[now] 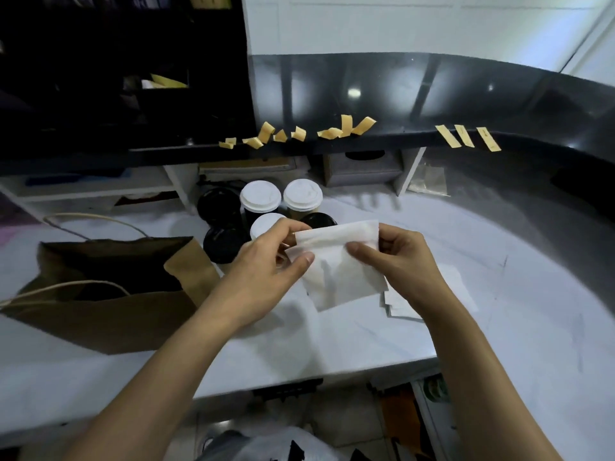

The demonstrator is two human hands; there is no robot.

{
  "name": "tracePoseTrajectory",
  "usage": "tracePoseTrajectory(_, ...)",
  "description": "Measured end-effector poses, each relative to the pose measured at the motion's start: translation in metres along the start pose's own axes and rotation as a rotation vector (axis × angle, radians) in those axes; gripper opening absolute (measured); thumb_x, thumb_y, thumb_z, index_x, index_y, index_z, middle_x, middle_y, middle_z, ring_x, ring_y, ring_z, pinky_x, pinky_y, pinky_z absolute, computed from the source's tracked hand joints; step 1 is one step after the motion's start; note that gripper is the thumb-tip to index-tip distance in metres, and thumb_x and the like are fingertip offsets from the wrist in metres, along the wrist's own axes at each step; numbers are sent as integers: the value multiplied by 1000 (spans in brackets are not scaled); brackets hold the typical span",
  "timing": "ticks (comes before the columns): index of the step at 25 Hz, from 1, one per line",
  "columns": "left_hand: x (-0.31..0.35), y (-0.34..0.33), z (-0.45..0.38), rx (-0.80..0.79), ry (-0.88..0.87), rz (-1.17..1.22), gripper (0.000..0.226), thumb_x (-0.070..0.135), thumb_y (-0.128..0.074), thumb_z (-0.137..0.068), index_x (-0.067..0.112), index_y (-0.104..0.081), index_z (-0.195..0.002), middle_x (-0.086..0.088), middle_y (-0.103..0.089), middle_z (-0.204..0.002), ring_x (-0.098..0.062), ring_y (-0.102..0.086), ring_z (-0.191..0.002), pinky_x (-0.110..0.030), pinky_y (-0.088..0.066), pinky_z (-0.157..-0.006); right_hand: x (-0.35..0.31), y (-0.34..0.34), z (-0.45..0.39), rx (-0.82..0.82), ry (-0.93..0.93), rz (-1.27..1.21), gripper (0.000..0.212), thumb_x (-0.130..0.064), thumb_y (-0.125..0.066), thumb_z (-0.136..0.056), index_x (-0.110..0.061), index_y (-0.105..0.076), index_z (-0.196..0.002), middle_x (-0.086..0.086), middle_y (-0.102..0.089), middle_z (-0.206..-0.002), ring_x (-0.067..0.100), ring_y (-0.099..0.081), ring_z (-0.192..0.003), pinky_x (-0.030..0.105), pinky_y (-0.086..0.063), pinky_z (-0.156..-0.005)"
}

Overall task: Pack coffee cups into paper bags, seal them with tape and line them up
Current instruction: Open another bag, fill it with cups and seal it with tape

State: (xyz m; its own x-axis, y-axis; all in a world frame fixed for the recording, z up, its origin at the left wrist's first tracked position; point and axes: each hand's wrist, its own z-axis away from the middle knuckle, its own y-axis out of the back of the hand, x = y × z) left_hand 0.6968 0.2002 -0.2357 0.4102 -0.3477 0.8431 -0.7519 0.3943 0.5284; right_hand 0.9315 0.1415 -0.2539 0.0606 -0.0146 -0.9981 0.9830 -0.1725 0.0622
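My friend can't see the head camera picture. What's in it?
Both hands, left hand and right hand, pinch a small white paper bag above a white counter. Lidded coffee cups stand behind; a brown paper bag lies left.

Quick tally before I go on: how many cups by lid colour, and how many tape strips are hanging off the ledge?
White-lidded cups: 3
Black-lidded cups: 3
Cups total: 6
Tape strips hanging flat on the right of the ledge: 3
Curled tape pieces further left: about 8, overlapping, so not exact
Total tape: roughly 11
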Motion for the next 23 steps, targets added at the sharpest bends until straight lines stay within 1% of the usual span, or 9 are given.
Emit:
tracePoseTrajectory(4,12,34,18,-19,41,-81,55,40,-65,-94,45,-41,-143,20,-52,-133,-2,-50,-122,-34,-46,-103,-12,-17,-11,103,16,37,5,-20,-79,-91,-21,-80,-95,1,-80,-89,15,-76,-82,23,-57,-66)
tracePoseTrajectory(7,26,67,35,71,-36,-208,46,42,-58,-95,48,-45,-138,26,-50,-131,4,-45,-123,-21,-42,-101,-20,-34,-20,160,16,57,3,-20,-78,-91,-19,-79,-94,-3,-79,-83,8,-73,-73,20,-53,-60)
tracePoseTrajectory(10,37,99,52,194,-126,-432,41,38,-53,-96,37,-51,-137,22,-50,-127,-3,-42,-120,-8,-30,-98,-27,-52,-26,212,5,41,15,-22,-81,-88,-16,-78,-102,-7,-79,-83,5,-74,-73,19,-53,-55)
tracePoseTrajectory(12,38,119,60,253,-147,-540,38,33,-53,-98,30,-55,-136,16,-53,-127,-8,-41,-120,-11,-27,-97,-31,-66,-30,214,-21,15,19,-22,-81,-88,-14,-78,-106,-3,-80,-89,13,-77,-81,26,-57,-59)
tracePoseTrajectory(15,31,145,70,316,-142,-627,33,27,-54,-99,23,-60,-131,8,-58,-124,-14,-43,-121,-21,-29,-99,-36,-84,-35,149,-88,18,13,-18,-78,-90,-15,-77,-103,10,-79,-95,33,-76,-89,55,-59,-74)
tracePoseTrajectory(16,26,154,73,334,-130,-629,31,26,-54,-99,22,-62,-129,7,-60,-123,-15,-44,-121,-20,-28,-99,-37,-91,-36,115,-107,18,11,-17,-77,-91,-16,-77,-102,13,-79,-95,35,-74,-86,57,-59,-72)
tracePoseTrajectory(19,9,177,83,392,-97,-582,24,23,-53,-101,22,-65,-122,9,-60,-119,-12,-46,-116,-7,-27,-94,-40,-111,-39,49,-131,5,14,-18,-77,-90,-15,-77,-104,7,-79,-90,23,-73,-73,33,-55,-51)
tracePoseTrajectory(21,-5,192,89,448,-64,-538,20,26,-50,-102,25,-64,-117,12,-59,-112,-7,-46,-110,-3,-28,-91,-41,-125,-40,33,-142,-8,18,-17,-77,-90,-12,-76,-108,2,-78,-83,13,-69,-63,26,-50,-49)
tracePoseTrajectory(23,-20,206,94,487,-9,-492,17,33,-47,-103,30,-62,-110,18,-60,-101,-2,-48,-103,-8,-35,-85,-40,-137,-42,36,-149,-18,19,-15,-77,-90,-11,-75,-109,-3,-75,-78,9,-66,-59,22,-48,-49)
